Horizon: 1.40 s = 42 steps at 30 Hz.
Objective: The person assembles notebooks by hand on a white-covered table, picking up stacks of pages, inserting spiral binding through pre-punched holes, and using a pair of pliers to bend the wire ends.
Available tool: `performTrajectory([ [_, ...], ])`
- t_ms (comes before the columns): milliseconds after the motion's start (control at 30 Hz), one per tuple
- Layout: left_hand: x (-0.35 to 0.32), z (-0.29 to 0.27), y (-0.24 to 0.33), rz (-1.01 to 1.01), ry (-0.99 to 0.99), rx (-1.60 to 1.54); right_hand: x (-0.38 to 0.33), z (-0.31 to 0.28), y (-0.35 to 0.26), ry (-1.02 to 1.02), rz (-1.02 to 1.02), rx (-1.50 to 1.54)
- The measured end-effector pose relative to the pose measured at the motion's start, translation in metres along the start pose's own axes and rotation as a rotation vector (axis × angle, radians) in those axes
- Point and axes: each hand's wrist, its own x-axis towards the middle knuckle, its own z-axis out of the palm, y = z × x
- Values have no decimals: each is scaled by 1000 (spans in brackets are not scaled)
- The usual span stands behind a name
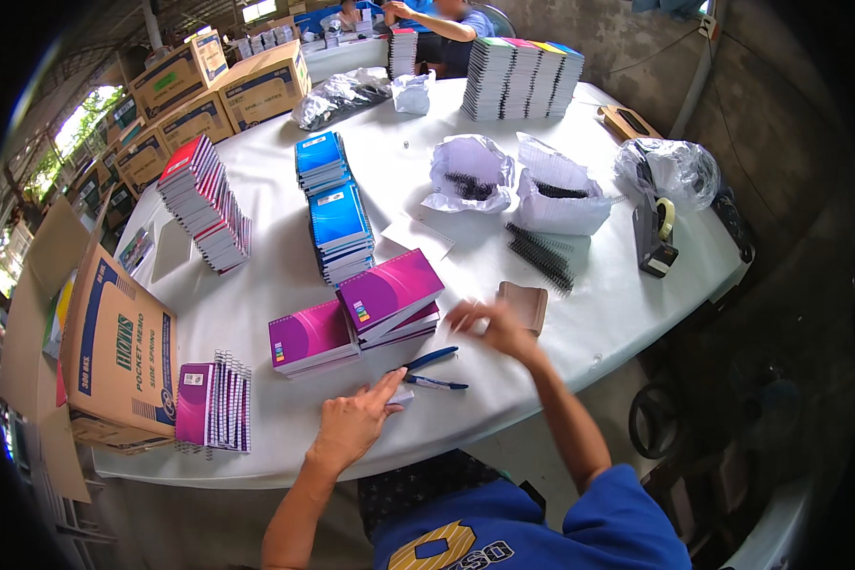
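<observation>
My left hand (356,420) rests near the table's front edge with its fingers stretched out, the fingertips by the head end of blue-handled pliers (433,359). A small white piece (402,396) shows beside those fingers. My right hand (492,325) hovers right of the purple notebooks, its fingers bent and blurred, so a grip cannot be made out. Just beyond it lies a tan block-like object (522,306), partly covered by the hand. Purple spiral notebooks (391,290) form two adjoining stacks in front of me. More purple notebooks (213,404) stand on edge at the left.
Blue notebooks (340,220) and red notebooks (199,195) are stacked farther left. Black spiral coils (540,256) lie near two paper-lined containers (565,211). A tape dispenser (654,242) stands right. Cardboard boxes (123,342) line the left; a tall notebook stack (521,81) and another person are at the back.
</observation>
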Motion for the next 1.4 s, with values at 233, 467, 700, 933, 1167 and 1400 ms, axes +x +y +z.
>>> performTrajectory([
  [233,8,-3,3,63,44,-111,29,-110,108,641,289,-1119],
  [467,7,3,1,-36,53,-38,32,-116,94,447,307,-1100],
  [700,8,7,1,-12,113,-12,-9,-20,-21,209,-133,-260],
  [933,8,-4,6,1,116,-27,-26,47,-58,-21,9,-11],
  [1167,9,-3,3,57,154,-11,-16,35,-55,-197,-134,-22],
  [1400,10,1,5,12,129,-9,-20,40,-67,-147,-141,-266],
])
